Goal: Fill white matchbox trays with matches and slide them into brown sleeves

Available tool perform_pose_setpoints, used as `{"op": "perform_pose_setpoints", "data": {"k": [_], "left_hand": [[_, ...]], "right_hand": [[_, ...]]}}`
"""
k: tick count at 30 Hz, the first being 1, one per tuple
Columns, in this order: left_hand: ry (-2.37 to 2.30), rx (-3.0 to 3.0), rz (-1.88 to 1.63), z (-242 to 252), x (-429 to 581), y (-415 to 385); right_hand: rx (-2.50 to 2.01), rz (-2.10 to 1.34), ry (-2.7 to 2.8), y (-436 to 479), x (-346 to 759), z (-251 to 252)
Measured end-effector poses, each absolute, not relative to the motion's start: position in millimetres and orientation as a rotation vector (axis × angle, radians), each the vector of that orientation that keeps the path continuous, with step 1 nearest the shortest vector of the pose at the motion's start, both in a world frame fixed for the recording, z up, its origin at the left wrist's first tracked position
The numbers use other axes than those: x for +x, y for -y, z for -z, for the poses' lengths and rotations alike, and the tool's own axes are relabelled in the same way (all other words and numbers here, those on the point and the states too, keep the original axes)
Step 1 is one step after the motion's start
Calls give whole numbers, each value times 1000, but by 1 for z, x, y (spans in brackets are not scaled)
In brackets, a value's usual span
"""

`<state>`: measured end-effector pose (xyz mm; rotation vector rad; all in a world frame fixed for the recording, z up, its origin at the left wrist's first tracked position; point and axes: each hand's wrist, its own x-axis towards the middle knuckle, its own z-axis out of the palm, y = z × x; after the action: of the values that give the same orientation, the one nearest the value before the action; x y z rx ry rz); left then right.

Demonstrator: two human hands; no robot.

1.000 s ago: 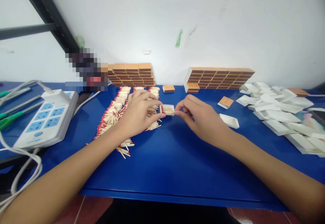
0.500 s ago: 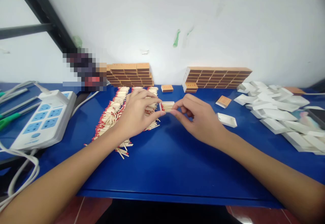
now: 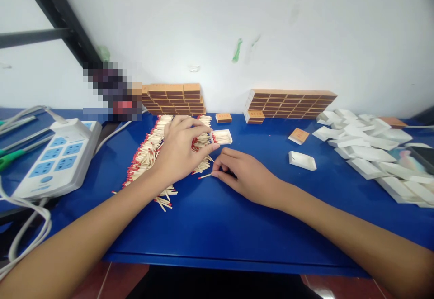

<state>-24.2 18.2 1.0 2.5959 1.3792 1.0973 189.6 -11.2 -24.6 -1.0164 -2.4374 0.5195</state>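
A small white matchbox tray [image 3: 222, 136] filled with red-tipped matches sits tilted at the tips of my left hand [image 3: 181, 147], whose thumb and fingers pinch its left end. That hand rests over a long heap of loose matches [image 3: 154, 152] on the blue table [image 3: 217, 217]. My right hand [image 3: 242, 174] lies low on the table in front of the tray. Its fingertips pinch a single match [image 3: 205, 176] lying on the blue surface.
Two stacks of orange matchboxes [image 3: 174, 98] [image 3: 291, 103] stand against the white wall. Loose orange boxes [image 3: 224, 117] lie near them. An empty white tray [image 3: 302, 160] and a pile of several white trays [image 3: 373, 149] are at right. A white power strip [image 3: 56, 156] with cables lies at left.
My right hand let go of the tray's right end and dropped toward me to a lone match on the table. The left hand still holds the tray.
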Motion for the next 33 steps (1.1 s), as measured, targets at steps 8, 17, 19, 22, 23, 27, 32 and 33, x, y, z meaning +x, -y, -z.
{"op": "perform_pose_setpoints", "data": {"k": [8, 17, 19, 22, 23, 27, 32, 33], "left_hand": [[-1396, 2589, -1111, -2, -24, -18], [-1441, 2569, -1149, -3, -23, -18], [-1434, 2572, -1158, -2, -23, -19], [-1434, 2583, -1166, -1, -24, -21], [-1434, 2585, -1162, -1, -24, -21], [-1435, 2590, -1176, -2, -27, -23], [-1444, 2593, -1185, -2, -28, -23], [-1441, 2596, -1186, -3, -28, -23]], "right_hand": [[-954, -429, 2360, 21, 178, 30], [-991, -390, 2291, 15, 166, 37], [-970, -405, 2287, 13, 165, 37], [-955, -440, 2283, 12, 165, 35], [-947, -454, 2281, 12, 166, 34], [-901, -519, 2287, 10, 177, 28], [-883, -668, 2387, 8, 197, 21], [-897, -693, 2408, 9, 199, 20]]}}
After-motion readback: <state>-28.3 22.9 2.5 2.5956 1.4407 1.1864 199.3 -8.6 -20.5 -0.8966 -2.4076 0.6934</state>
